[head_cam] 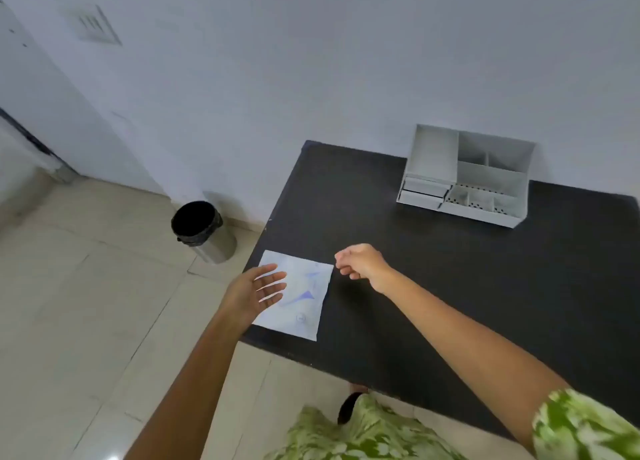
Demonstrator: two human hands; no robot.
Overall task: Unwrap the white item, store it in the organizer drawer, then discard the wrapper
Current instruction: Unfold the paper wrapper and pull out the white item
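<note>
Head view shows the wrapped white packet [294,295] lying unopened at the counter's [450,286] near-left corner, my left grip [258,291] spread above it, right grip [360,263] loosely curled, empty, everything left.

— What am I looking at on the table [433,269]?
— I see a matt, dark, faintly grainy top. The white packet [304,286] looks like thin plastic film with a slight sheen.
— And the rest?
— The organizer [485,179] reads as smooth matt plastic; the bin [214,241] as brushed metal, black-lined.
</note>
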